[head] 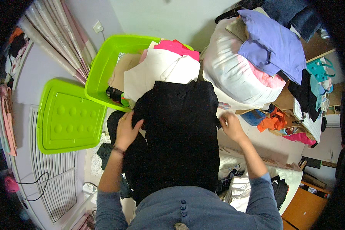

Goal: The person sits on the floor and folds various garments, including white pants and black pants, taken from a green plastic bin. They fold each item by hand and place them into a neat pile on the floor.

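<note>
A black long-sleeved top (pixel 181 126) lies spread in front of me, its collar end away from me and its lower end against my body. My left hand (pixel 128 129) is at its left edge, thumb and fingers around the dark cloth near the sleeve; the fingertips are partly hidden. On the opposite edge, my right hand (pixel 231 126) pinches the fabric between thumb and fingers. Beyond the collar, a white garment (pixel 164 66) hangs over the rim of a green plastic storage box (pixel 103 69), with a bright pink garment (pixel 178 50) behind it.
The green lid (pixel 72 115) leans left of the box, by a louvred white panel (pixel 57 172). At the right, a bulging white bag (pixel 230 63) carries a folded lavender garment (pixel 273 46). An orange cloth (pixel 273 120) lies among clothes beyond my right hand. Gathered curtains (pixel 57 37) hang far left.
</note>
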### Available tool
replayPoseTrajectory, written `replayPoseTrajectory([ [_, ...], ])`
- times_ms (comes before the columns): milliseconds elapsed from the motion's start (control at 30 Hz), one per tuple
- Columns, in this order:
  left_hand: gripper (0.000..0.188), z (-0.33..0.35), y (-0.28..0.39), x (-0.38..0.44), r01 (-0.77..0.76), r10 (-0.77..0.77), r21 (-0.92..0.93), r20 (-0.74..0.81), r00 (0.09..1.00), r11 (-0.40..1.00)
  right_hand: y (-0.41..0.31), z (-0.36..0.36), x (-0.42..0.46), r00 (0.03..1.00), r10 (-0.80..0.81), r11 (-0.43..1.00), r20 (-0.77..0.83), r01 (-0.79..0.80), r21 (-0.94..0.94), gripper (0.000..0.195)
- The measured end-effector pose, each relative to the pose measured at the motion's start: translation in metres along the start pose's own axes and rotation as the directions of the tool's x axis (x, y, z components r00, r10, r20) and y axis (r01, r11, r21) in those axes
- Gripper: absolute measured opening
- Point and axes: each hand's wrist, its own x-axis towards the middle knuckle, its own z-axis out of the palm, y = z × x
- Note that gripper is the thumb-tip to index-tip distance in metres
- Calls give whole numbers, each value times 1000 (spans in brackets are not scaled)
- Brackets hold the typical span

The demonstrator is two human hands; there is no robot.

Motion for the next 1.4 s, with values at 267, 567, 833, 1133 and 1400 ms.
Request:
replayPoseTrajectory([
  [267,57,88,-1,87,224,-223,4,-68,972,975,2,79,143,958,285,937,-33,-286,-202,93],
  [567,35,10,-11,95,-75,156,-275,284,946,959,-9,-18,142,952,1,945,307,-102,311,21],
  [833,33,-190,135,143,-422,424,-175,-26,905,890,-98,-231,112,976,-206,938,73,176,300,27],
  [1133,35,-366,250,189,-592,556,-25,-312,770,805,-194,-410,114,824,-427,904,-372,402,-145,31],
  [1400,35,-437,290,178,-591,677,332,-387,626,736,-229,-468,114,706,-457,889,-541,373,-265,30],
])
